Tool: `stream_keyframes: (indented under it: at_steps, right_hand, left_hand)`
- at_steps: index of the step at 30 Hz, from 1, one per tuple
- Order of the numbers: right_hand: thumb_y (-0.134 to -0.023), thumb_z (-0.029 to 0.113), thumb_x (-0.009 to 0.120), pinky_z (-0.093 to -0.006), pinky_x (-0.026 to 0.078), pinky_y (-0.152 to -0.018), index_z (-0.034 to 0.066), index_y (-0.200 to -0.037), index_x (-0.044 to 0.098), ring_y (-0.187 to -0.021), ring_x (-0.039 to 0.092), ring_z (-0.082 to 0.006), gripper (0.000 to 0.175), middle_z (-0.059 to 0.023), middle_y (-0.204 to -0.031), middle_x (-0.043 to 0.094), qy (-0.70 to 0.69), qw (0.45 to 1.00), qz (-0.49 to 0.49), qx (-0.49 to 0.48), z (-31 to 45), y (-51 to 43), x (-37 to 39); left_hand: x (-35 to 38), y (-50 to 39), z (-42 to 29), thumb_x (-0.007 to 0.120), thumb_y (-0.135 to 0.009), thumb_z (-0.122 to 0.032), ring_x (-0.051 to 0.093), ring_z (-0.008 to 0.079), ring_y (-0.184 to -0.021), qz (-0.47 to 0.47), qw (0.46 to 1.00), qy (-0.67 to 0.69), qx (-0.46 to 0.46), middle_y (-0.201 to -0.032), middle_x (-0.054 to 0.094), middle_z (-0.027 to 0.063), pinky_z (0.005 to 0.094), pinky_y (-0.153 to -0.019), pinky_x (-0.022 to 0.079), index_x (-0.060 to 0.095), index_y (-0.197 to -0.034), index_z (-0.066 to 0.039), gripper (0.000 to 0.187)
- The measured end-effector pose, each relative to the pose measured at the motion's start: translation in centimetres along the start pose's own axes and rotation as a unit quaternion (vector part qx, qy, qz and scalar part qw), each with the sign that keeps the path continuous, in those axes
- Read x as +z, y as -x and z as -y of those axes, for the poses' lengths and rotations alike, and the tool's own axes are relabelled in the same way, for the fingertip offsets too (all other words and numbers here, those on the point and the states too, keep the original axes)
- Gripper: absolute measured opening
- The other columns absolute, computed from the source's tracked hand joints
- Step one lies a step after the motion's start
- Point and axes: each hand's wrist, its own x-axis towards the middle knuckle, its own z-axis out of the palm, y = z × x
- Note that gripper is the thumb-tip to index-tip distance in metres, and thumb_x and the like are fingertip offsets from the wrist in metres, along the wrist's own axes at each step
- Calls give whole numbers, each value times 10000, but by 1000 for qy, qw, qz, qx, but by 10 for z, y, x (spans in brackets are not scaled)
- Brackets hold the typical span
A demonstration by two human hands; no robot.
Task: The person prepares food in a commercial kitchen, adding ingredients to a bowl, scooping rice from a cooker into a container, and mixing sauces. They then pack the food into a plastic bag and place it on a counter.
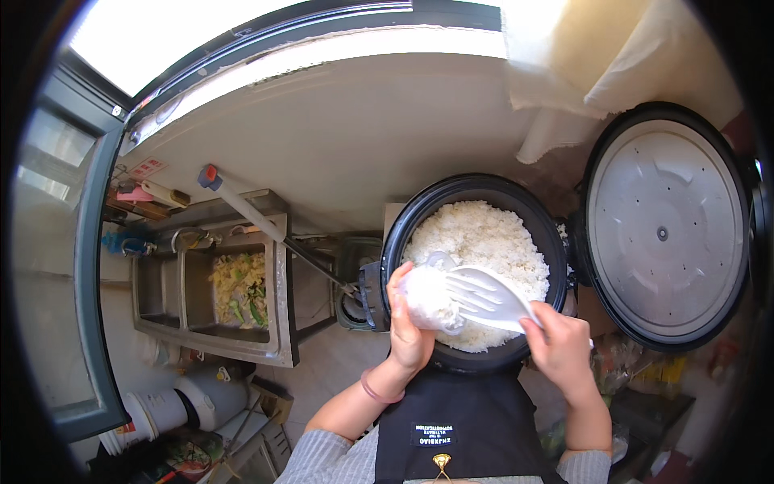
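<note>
A large black rice cooker (402,254) stands before me, filled with cooked white rice (484,233). Over its near left part, my left hand (411,336) holds a clear plastic bag or container (420,293) with rice inside. My right hand (559,345) grips the handle of a slotted white rice paddle (484,296). The paddle's slotted head reaches the mouth of the clear holder, and the two appear to touch. Bright glare hides part of the holder's outline.
The cooker's round lid (662,233) stands raised on the right. At left is a two-basin steel sink (278,314) with food scraps (242,290). A mop-like pole (254,215) leans between sink and cooker. An open window frame (97,272) juts in at far left.
</note>
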Motion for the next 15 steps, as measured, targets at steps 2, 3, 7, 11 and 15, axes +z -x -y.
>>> stream_keyframes:
  at_steps: [2, 3, 7, 11, 15]
  right_hand:
    - [-884, 155, 696, -410, 508, -560, 32, -1011, 660, -613, 669, -341, 181, -157, -672, 652, -99, 992, -6, 82, -2, 0, -12]
    - [-885, 153, 692, -410, 508, -559, 36, -1002, 663, -615, 671, -343, 168, -162, -669, 650, -76, 996, 12, 44, 0, -4, -4]
    - [-895, 147, 665, -412, 503, -555, 46, -982, 659, -613, 674, -345, 134, -172, -662, 643, -39, 997, 59, -9, -1, -17, 15]
    - [-925, 153, 609, -429, 503, -572, 67, -1019, 648, -634, 674, -347, 133, -156, -695, 661, 25, 999, -9, 18, -39, -50, 3]
    - [-905, 168, 631, -440, 523, -619, 94, -1053, 611, -701, 676, -334, 167, -120, -752, 673, 241, 970, 1, -40, -90, -99, 40]
  left_hand:
    - [-7, 0, -4, 317, -1051, -526, 469, 242, -1302, -5, 1000, -11, 21, -1369, 493, 100, 404, -1110, 364, 331, -1462, -101, 591]
    - [-8, 0, -3, 321, -1050, -533, 472, 238, -1292, 6, 999, -25, 31, -1369, 487, 98, 402, -1108, 366, 317, -1469, -103, 600]
    - [-16, -3, -3, 297, -1058, -535, 484, 237, -1277, -13, 999, -26, 31, -1375, 490, 92, 404, -1111, 369, 336, -1466, -100, 599]
    - [-39, -12, -38, 241, -1048, -557, 492, 278, -1318, -88, 993, 83, 4, -1420, 515, 112, 433, -1122, 377, 406, -1454, -87, 642]
    - [-45, -14, -60, 302, -1030, -561, 474, 278, -1336, -50, 994, 101, -2, -1450, 503, 66, 440, -1134, 359, 437, -1455, -112, 632]
